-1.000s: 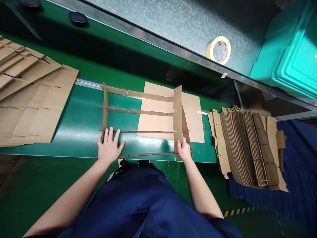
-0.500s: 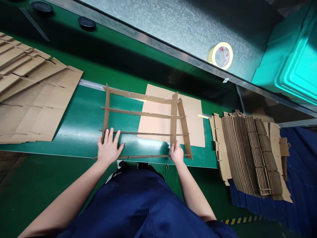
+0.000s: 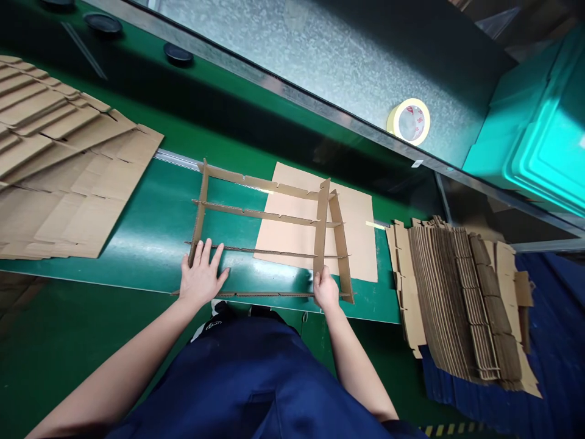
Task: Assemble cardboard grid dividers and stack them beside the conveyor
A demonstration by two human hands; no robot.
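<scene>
A cardboard divider grid (image 3: 260, 213) lies on the green table (image 3: 137, 225), with several long strips running sideways and cross strips slotted over them at both ends. My left hand (image 3: 202, 275) rests open with spread fingers at the grid's near left corner, touching the left cross strip (image 3: 200, 210). Around the near end of an upright cross strip (image 3: 322, 225) toward the right, my right hand (image 3: 326, 289) is closed. Just beyond it stands the outer right cross strip (image 3: 340, 244). Part of the grid sits over a flat cardboard sheet (image 3: 359, 235). My left hand hides the corner joint.
Overlapping flat cardboard pieces (image 3: 68, 189) are piled at the left. A bundle of slotted cardboard strips (image 3: 457, 299) stands at the right on blue material. A tape roll (image 3: 392, 122) and teal bin (image 3: 516, 134) sit on the metal shelf (image 3: 274, 36) above the table.
The whole view has shifted slightly, with the scene sitting a little lower. The right cross strip's near end, in my right hand, looks slightly lower; both hands keep their places on the grid.
</scene>
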